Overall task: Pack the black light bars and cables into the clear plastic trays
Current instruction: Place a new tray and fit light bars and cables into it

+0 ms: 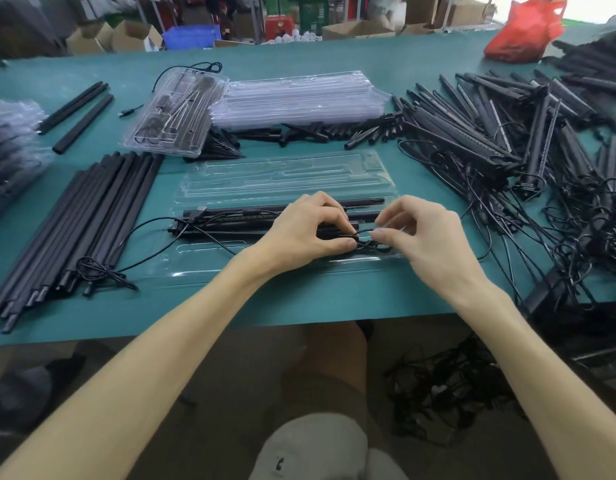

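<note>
Both bare forearms reach forward, converging. I see left grip [310,226] and right grip [417,230] close together, thumbs and forefingers pinching.

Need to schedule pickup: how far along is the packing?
Done: one filled tray leans at the back. In hand: light bars lie in the front tray; the left hand and right hand pinch their cable. Left: the big pile of bars on the right and a stack of empty trays.
</note>
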Demonstrator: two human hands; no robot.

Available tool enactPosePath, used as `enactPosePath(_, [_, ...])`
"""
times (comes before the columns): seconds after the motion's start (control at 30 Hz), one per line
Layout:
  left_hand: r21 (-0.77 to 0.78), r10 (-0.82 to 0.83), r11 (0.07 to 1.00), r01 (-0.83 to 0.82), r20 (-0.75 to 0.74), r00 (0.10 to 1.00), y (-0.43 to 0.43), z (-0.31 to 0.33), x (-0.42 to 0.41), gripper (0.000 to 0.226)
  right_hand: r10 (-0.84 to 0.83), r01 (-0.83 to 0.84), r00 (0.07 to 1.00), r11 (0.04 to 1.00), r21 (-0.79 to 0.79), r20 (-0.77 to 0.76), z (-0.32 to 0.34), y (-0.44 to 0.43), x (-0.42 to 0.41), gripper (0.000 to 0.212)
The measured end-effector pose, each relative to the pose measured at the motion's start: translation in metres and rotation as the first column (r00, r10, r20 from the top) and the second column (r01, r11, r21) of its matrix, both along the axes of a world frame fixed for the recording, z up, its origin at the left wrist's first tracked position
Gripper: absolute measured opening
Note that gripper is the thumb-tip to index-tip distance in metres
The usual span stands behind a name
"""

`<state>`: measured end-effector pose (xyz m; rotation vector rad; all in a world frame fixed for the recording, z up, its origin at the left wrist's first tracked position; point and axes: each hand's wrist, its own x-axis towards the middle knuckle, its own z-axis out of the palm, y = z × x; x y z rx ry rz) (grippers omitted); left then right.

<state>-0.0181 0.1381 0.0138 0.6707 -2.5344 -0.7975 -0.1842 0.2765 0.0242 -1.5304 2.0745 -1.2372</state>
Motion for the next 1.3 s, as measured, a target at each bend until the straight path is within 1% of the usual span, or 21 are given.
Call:
enactPosePath(0.07, [-0.005, 0.004, 1.000, -0.004, 0.005, 1.000, 0.001, 0.000, 0.000, 0.014, -0.039, 0.039, 0.999, 0.999, -0.007, -0.009, -0.003, 0.000, 0.001, 0.014])
enactPosePath(0.17, [-0.008, 0.001, 1.000, -0.001, 0.007, 1.000, 0.001, -0.001, 0.000, 0.015, -0.063, 0.061, 0.991, 0.998, -0.022, -0.114, -0.005, -0.002, 0.005, 0.018])
enactPosePath(0.23, [0.005, -0.002, 1.000, 0.002, 0.006, 1.000, 0.001, 0.000, 0.001, 0.015, -0.058, 0.058, 0.985, 0.998, -0.003, -0.161, -0.006, -0.003, 0.005, 0.019])
enactPosePath(0.4, [0.022, -0.004, 1.000, 0.005, -0.009, 1.000, 0.002, 0.002, 0.001, 0.018, 0.081, -0.068, 0.973, 0.995, 0.069, -0.216, -0.005, -0.001, -0.001, 0.014])
enactPosePath(0.5, [0.013, -0.004, 1.000, 0.004, -0.002, 1.000, 0.003, 0.003, 0.001, 0.018, 0.119, -0.103, 0.962, 0.992, 0.076, -0.245, -0.005, -0.002, -0.002, 0.011])
enactPosePath(0.63, [-0.001, -0.006, 1.000, 0.006, 0.008, 1.000, 0.003, 0.003, 0.001, 0.016, 0.118, -0.100, 0.961, 0.992, 0.081, -0.251, -0.007, -0.004, -0.002, 0.010])
enactPosePath(0.8, [-0.015, -0.013, 1.000, 0.013, 0.021, 1.000, 0.003, 0.002, 0.001, 0.017, 0.077, -0.061, 0.979, 0.994, 0.092, -0.187, -0.007, -0.010, -0.005, 0.012])
enactPosePath(0.9, [-0.032, -0.020, 0.999, 0.021, 0.023, 1.000, 0.002, 0.001, 0.002, 0.017, 0.051, -0.029, 0.972, 0.995, 0.094, -0.231, -0.008, -0.010, -0.003, 0.013])
enactPosePath(1.03, [-0.052, -0.021, 0.998, 0.023, 0.024, 0.999, 0.003, 0.000, 0.002, 0.016, 0.008, 0.018, 0.917, 0.998, 0.061, -0.399, -0.010, -0.005, 0.004, 0.011])
enactPosePath(1.17, [-0.083, -0.013, 0.996, 0.015, 0.032, 0.999, 0.003, 0.000, 0.001, 0.016, 0.030, 0.031, 0.834, 0.994, 0.101, -0.551, -0.005, -0.001, 0.014, 0.014])
enactPosePath(1.23, [-0.097, -0.010, 0.995, 0.013, 0.031, 0.999, 0.004, -0.001, 0.001, 0.016, 0.044, 0.043, 0.762, 0.992, 0.118, -0.647, -0.005, 0.002, 0.020, 0.022])
enactPosePath(1.3, [-0.109, -0.011, 0.994, 0.013, 0.024, 1.000, 0.004, -0.001, 0.001, 0.017, 0.019, 0.064, 0.730, 0.993, 0.096, -0.683, -0.007, 0.008, 0.027, 0.035])
